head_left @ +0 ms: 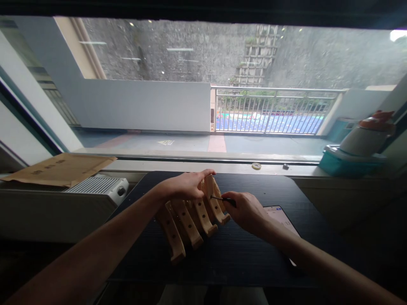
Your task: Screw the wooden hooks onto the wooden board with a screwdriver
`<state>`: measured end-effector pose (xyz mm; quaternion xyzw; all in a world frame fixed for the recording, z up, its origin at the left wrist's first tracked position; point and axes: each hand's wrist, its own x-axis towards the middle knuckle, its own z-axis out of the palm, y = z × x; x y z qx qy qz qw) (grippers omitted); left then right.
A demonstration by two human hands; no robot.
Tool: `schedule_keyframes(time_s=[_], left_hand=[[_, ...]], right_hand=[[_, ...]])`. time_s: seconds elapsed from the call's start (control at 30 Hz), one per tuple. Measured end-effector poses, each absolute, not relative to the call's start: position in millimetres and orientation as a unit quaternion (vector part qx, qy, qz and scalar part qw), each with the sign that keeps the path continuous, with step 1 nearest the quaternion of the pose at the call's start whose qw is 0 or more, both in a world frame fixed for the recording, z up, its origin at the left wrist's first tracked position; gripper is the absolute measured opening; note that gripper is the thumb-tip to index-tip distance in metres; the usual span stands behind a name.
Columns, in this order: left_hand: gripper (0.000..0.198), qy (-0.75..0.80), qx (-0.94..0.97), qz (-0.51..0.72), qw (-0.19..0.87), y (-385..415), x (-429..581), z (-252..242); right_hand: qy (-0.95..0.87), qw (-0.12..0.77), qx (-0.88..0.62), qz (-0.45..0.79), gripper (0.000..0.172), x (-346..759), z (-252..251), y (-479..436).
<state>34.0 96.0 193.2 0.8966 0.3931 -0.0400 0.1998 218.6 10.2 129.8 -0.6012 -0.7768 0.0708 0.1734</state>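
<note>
Your left hand (pixel 187 185), the nearer, clasps the far edge of the slatted wooden rack (pixel 188 224). Rack: over the dark table (pixel 254 186), long axis near-left to far-right. Slim dark-handled tool (pixel 229 201): points left, tip at the rightmost slat (pixel 218 213). Your right hand (pixel 244 208): wraps the tool, just right of the rack. Phone (pixel 280 217): right, partly hidden.

Seemingly a room in a school or similar public building: 1 dark desk (pixel 241 258) stands by a long windowsill (pixel 229 167), and outside show a painted walkway (pixel 190 144), 1 metal railing (pixel 276 89) and a blue playground (pixel 244 124).
</note>
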Motion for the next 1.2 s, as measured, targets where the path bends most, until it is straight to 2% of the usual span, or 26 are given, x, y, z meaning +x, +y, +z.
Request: schedule_keyframes(time_s=[0.07,0.17,0.4,0.5,0.6,0.7,0.77,0.93,1.07,1.2], left_hand=[[0.077,0.399,0.896,-0.04,0.192,93.2,35.1,194.1],[0.078,0.406,0.893,-0.043,0.19,90.2,36.1,195.8],[0.085,0.401,0.895,-0.051,0.186,91.4,35.5,196.5],[0.082,0.39,0.897,-0.053,0.2,95.0,34.4,194.5],[0.081,0.379,0.903,-0.044,0.199,98.6,33.1,192.1],[0.08,0.379,0.903,-0.041,0.199,99.5,32.8,190.9],[0.079,0.382,0.902,-0.039,0.197,98.5,33.3,190.8],[0.079,0.388,0.9,-0.031,0.197,95.0,34.0,192.2],[0.078,0.392,0.895,-0.026,0.211,93.2,33.4,194.1],[0.078,0.394,0.89,-0.026,0.227,92.3,33.6,195.1]], right_hand=[[-0.766,0.166,-0.616,0.077,0.029,218.1,131.6,9.1],[-0.79,0.113,-0.603,0.016,0.026,214.4,140.7,6.4],[-0.878,-0.014,-0.462,-0.122,0.025,205.0,157.5,2.8],[-0.882,-0.012,-0.461,-0.096,0.023,209.3,155.0,9.2],[-0.846,0.036,-0.532,-0.019,0.021,214.2,150.9,18.0],[-0.787,0.089,-0.605,0.076,0.028,214.9,149.0,24.4],[-0.77,0.091,-0.624,0.098,0.029,212.9,150.4,26.0],[-0.783,0.06,-0.619,0.028,0.028,205.5,163.4,20.5],[-0.835,0.049,-0.547,-0.026,0.034,208.0,173.4,10.5],[-0.882,0.004,-0.453,-0.125,0.025,218.2,172.6,5.1]])
